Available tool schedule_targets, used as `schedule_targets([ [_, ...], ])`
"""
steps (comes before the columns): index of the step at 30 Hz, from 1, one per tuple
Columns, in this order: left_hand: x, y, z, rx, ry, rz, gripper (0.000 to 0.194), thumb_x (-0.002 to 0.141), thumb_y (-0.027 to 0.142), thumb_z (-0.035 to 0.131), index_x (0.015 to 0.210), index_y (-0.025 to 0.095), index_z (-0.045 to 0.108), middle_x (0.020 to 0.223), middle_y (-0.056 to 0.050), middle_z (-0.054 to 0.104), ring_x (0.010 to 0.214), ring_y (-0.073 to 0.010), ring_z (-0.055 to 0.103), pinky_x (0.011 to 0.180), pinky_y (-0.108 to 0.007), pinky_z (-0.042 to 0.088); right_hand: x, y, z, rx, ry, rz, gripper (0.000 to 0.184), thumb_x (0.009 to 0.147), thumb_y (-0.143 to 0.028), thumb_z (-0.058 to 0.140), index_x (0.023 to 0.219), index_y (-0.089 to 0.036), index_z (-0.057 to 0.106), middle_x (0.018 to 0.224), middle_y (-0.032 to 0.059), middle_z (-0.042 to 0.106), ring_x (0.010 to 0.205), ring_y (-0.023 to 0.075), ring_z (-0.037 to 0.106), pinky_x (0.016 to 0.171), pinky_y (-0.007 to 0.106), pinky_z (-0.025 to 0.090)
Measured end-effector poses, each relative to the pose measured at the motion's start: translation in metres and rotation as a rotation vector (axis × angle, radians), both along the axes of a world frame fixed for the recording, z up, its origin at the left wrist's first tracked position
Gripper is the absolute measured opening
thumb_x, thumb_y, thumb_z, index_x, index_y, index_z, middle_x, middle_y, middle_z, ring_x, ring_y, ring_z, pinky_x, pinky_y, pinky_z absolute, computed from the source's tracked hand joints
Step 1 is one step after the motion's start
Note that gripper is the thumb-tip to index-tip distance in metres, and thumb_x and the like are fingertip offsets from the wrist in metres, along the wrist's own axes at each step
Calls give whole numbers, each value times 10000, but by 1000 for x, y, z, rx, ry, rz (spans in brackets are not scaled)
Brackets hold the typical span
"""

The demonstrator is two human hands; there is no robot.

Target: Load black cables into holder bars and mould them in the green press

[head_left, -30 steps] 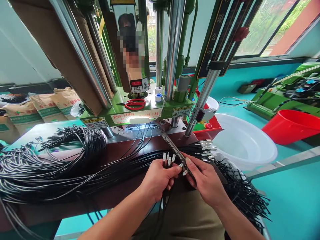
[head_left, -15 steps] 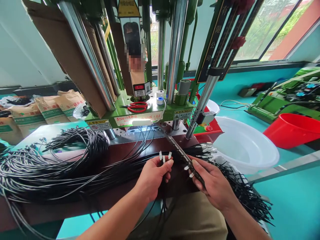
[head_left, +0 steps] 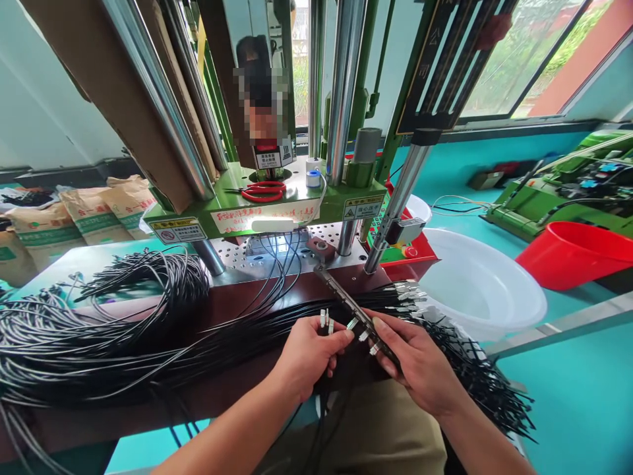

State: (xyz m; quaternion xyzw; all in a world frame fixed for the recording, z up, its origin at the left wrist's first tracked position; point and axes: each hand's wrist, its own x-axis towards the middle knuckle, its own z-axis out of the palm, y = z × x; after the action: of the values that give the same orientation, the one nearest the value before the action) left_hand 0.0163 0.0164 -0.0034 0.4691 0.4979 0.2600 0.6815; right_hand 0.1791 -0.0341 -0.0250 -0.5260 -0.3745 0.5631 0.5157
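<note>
My left hand pinches several thin black cables whose small silvery connector tips stick up above my fingers. One tip is held against a long narrow metal fixture bar. My right hand grips the near end of that bar, thumb on top; two connectors sit along it by the thumb. The bar slants up and away toward the base of the green press machine. A thick bundle of black cables lies across the dark red bench in front of me.
A white plastic basin stands right of the press, a red basin beyond it. Red scissors and tape rolls rest on the green press plate. Chrome columns rise overhead. Paper sacks lie at the left. More connector-tipped cables fan out at right.
My left hand has brought its cables back toward the bar, so a tip now meets it. The view has tilted slightly down, showing more of the press bed.
</note>
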Motion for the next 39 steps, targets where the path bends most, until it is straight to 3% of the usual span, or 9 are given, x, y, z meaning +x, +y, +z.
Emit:
schedule_targets([
  [9,2,-1,-6,38,3,23,190,684,298,683,745,156,573,473,68,453,355,-57,362,312,-170,321,0,1,2,0,-106,29,490,860,-492,561,1255,-205,595,615,-12,501,444,49,343,380,178,220],
  [20,-1,1,-9,-4,4,4,162,663,277,687,716,164,583,507,51,505,379,-71,406,339,-184,319,-6,-4,6,55,-233,53,510,869,-493,535,1254,-165,599,583,-24,478,437,65,347,402,213,272],
  [23,-4,-1,2,163,68,18,165,693,311,689,728,154,651,548,27,550,462,-86,471,431,-197,369,-5,-3,5,56,-183,36,474,875,-485,536,1243,-195,608,604,-27,470,445,58,329,392,200,236],
  [26,-14,-2,24,381,98,152,236,721,370,701,799,147,708,602,0,601,555,-96,509,527,-201,385,-4,-3,6,13,-109,-2,445,857,-490,568,1219,-238,624,665,-16,496,484,61,341,407,189,259],
  [28,-24,-2,37,269,-34,167,312,737,401,699,918,147,694,574,10,573,536,-94,502,531,-208,388,-5,-2,7,-22,-79,-14,439,842,-501,585,1206,-261,633,708,-7,517,520,69,363,429,185,292],
  [30,-34,-1,44,42,-230,80,359,732,350,721,1027,156,654,627,14,562,555,-93,522,558,-218,422,-5,-2,7,-47,-66,-20,446,825,-516,598,1192,-267,642,739,2,536,543,80,383,434,186,303],
  [33,-40,2,41,-164,-381,24,391,693,194,748,1063,162,625,761,-4,561,643,-98,566,622,-238,475,-4,-1,3,-40,-58,-10,456,816,-519,608,1189,-258,645,705,0,538,522,82,371,415,191,283],
  [39,-23,12,22,-124,-224,92,225,682,208,740,814,142,571,708,14,543,505,-60,519,445,-175,410,-1,-1,0,2,-45,26,443,854,-487,576,1216,-238,626,699,1,544,467,54,326,388,193,216],
])
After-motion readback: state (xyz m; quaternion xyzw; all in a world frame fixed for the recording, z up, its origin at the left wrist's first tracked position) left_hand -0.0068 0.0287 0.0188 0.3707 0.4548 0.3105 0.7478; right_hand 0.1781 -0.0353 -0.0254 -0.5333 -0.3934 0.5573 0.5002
